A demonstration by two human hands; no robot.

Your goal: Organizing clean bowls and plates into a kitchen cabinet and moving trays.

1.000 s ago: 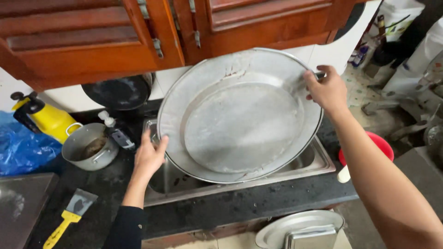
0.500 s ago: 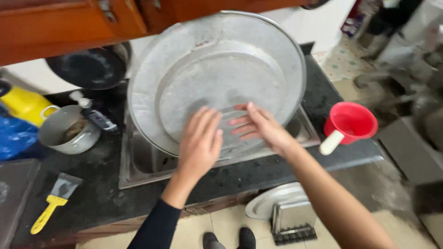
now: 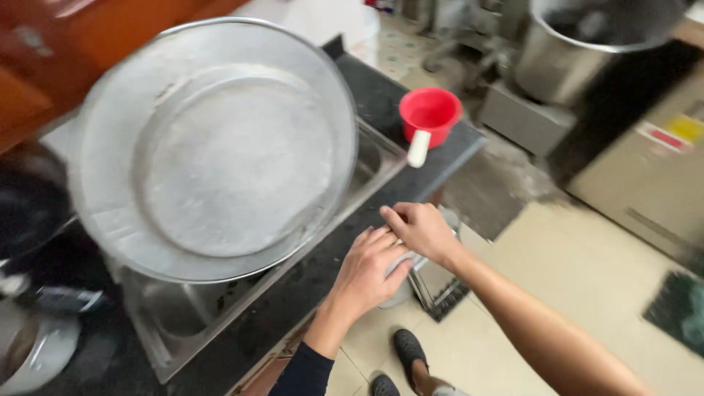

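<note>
Up and to the left of the hands, the big round tray (image 3: 220, 154) is dull silver-grey with pale, whitish smears across its flat middle. The counter (image 3: 411, 103) under and beside the hands is black with fine pale flecks. Beyond the right hand (image 3: 419, 231), the scoop (image 3: 430, 114) is bright red with a cream-white handle. The left hand (image 3: 370, 268) ends in a dark navy sleeve (image 3: 302, 372). The floor tiles (image 3: 587, 293) below are pale beige.

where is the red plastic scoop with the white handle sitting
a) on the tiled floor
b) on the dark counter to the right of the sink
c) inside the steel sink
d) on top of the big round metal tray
b: the red plastic scoop stands on the dark counter, right of the steel sink and apart from the big round metal tray.
</note>
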